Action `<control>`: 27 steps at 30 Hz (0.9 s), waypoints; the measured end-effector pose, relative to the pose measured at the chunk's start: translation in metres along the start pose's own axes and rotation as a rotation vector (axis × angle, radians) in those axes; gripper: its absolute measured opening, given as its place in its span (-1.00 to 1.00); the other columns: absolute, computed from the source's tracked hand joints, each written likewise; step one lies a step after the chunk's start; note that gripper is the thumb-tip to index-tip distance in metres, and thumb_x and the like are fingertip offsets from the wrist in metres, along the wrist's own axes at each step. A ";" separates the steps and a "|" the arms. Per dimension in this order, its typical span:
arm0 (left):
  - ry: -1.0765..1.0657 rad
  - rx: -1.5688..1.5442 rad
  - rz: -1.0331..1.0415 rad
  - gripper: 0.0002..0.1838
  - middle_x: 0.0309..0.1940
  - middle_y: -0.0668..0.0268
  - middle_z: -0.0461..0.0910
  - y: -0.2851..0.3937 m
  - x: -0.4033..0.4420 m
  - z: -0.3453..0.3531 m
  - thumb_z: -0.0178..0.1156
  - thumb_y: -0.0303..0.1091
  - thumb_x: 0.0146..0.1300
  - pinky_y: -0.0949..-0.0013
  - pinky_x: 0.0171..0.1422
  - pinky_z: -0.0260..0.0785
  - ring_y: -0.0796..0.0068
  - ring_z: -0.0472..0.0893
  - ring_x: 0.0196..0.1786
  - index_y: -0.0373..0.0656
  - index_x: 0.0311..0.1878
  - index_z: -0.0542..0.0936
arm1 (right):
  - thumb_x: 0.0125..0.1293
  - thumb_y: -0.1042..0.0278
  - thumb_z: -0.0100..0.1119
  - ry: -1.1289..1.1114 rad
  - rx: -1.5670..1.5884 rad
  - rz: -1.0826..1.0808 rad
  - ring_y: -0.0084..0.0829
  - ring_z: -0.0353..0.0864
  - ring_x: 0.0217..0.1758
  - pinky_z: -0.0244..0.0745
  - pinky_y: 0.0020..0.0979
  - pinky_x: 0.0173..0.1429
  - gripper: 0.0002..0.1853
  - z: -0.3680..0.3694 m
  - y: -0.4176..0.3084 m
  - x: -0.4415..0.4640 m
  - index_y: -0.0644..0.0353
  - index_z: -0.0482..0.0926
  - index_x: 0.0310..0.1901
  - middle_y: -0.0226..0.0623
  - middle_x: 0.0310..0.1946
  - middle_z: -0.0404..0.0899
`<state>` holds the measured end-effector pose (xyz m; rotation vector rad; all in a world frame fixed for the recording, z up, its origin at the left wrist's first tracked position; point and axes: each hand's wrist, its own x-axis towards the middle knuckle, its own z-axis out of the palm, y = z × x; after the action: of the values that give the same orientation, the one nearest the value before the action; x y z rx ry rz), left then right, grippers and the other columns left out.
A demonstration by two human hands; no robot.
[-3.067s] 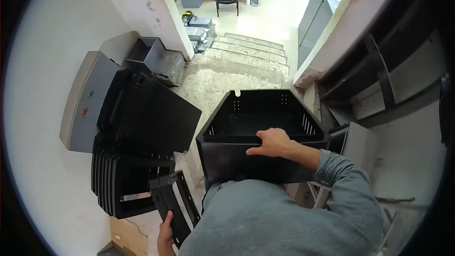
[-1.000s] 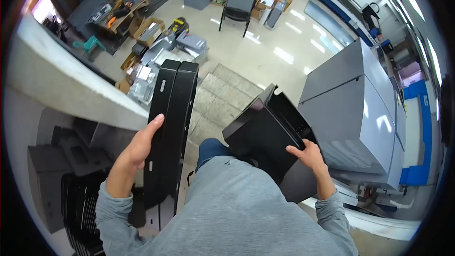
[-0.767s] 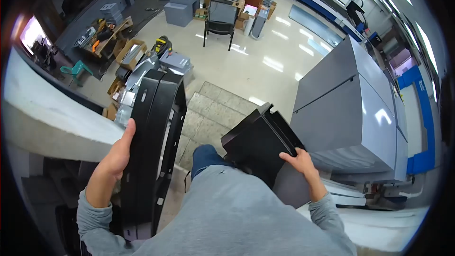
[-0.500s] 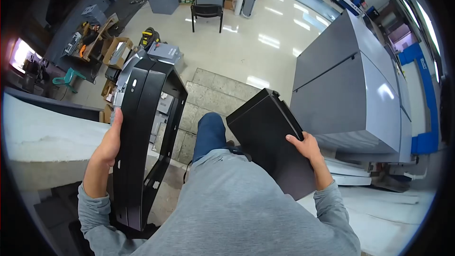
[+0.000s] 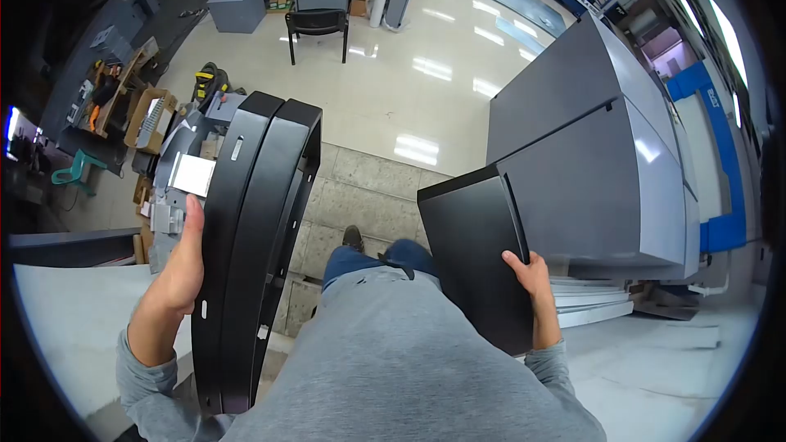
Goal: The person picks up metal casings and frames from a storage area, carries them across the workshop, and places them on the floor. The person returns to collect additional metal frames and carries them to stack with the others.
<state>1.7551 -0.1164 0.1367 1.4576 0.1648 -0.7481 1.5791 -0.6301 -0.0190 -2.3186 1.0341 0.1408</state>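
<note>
On the left side, my left hand (image 5: pixel 182 266) grips a pair of black rectangular frames (image 5: pixel 246 229) standing side by side and upright. The thumb lies along their outer face, and the fingers are hidden behind them. Small slots and an open middle show in these frames. My right hand (image 5: pixel 530 277) holds a flat black panel (image 5: pixel 475 245) by its right edge, the thumb on its face and the other fingers behind. The panel hangs tilted beside my right leg, apart from the frames.
Stone steps (image 5: pixel 360 184) lead down to a shiny floor (image 5: pixel 360 115). Large grey cabinets (image 5: pixel 565 139) stand close on the right. Boxes and metal parts (image 5: pixel 176 155) sit at the left, with a black chair (image 5: pixel 318 20) farther off. White ledges (image 5: pixel 82 311) flank me.
My body has moved forward and the room has shifted leftward in view. The frames are turned so their opening shows less. The panel has swung nearer the grey cabinets. Both hands keep their hold.
</note>
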 end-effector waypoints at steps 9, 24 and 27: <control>0.114 0.029 -0.043 -0.09 -0.02 0.23 0.59 0.049 0.148 -0.008 -0.32 0.47 0.31 0.48 -0.11 0.55 0.53 0.63 -0.11 -0.23 0.27 0.41 | -0.03 -0.25 0.41 0.015 -0.141 -0.007 -0.22 0.66 -0.29 0.51 -0.26 -0.17 -0.29 0.007 -0.042 0.093 0.45 0.60 -0.32 0.03 -0.41 0.64; 0.100 0.373 -0.117 0.01 0.24 0.00 0.42 0.000 0.473 0.015 -0.16 0.45 0.29 0.34 0.32 0.27 0.27 0.45 0.26 -0.48 0.32 0.30 | -0.16 -0.53 0.30 -0.082 -0.197 -0.024 0.04 0.65 -0.10 0.51 -0.17 0.02 -0.07 0.097 -0.015 0.346 0.42 0.59 -0.20 0.16 -0.27 0.64; 0.146 0.379 -0.083 -0.01 0.17 0.01 0.48 0.008 0.500 0.014 -0.12 0.44 0.28 0.33 0.30 0.28 0.27 0.48 0.19 -0.48 0.27 0.37 | -0.17 -0.52 0.31 -0.069 -0.136 -0.072 0.03 0.65 -0.10 0.51 -0.18 0.02 -0.06 0.096 -0.020 0.378 0.43 0.59 -0.17 0.14 -0.27 0.65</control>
<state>2.1384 -0.3084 -0.1206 1.8776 0.2042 -0.7675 1.8683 -0.8102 -0.2095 -2.4516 0.9312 0.2689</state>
